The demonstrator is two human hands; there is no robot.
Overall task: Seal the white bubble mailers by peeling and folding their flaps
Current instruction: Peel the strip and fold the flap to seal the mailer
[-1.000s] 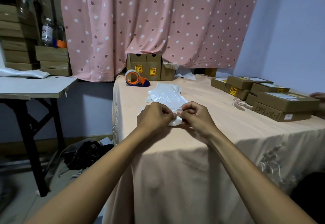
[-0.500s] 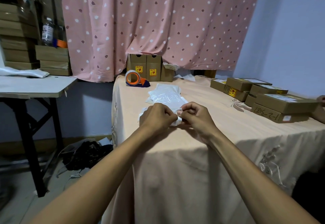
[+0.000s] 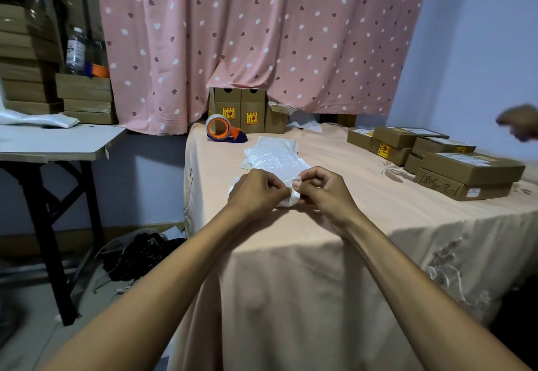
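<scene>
Pinching the white bubble mailer (image 3: 279, 167) edge, left hand (image 3: 256, 193) and right hand (image 3: 324, 193), both grips tight.

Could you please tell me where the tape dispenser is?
In the head view, the tape dispenser sits far left on the table, before the upright boxes, beyond the mailers.

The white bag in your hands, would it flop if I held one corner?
Probably yes: the white bubble mailer crumples where the left hand and right hand pinch it, so it looks soft. It likely weighs little, being thin. The pile behind looks glossy, so it may feel slippery.
</scene>
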